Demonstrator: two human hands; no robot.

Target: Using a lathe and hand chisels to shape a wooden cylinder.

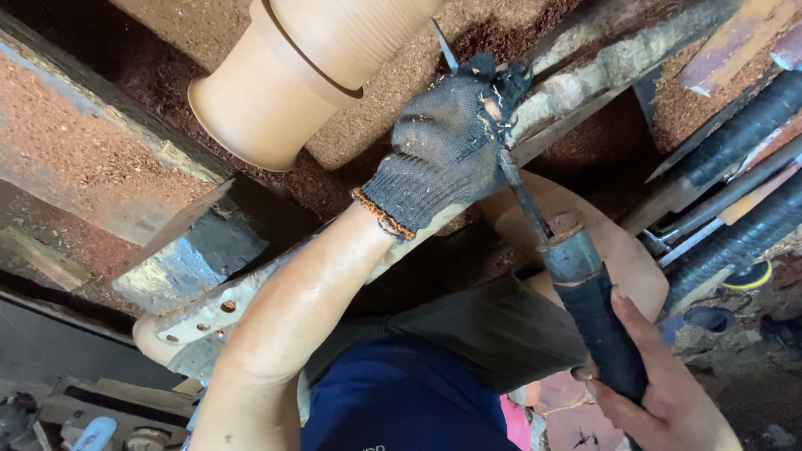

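Observation:
A tan wooden piece (292,75) with a ribbed body and a flared rim sits at the top, apparently on a lathe. My left hand (447,146), in a torn dark knit glove with an orange cuff, presses down on a worn metal rest bar (585,71) and pins the thin blade of a long chisel (522,196) near the wooden piece. My right hand (660,392), bare, grips the chisel's black handle (606,330) at the lower right. The blade tip shows just above the glove, close to the wood.
Reddish sawdust (75,117) coats the machine bed and surfaces. Dark corrugated hoses and bars (735,134) lie at the right. A perforated metal bracket (209,313) sits at lower left, with tools and scraps on the floor below. My knee and blue shirt fill the bottom centre.

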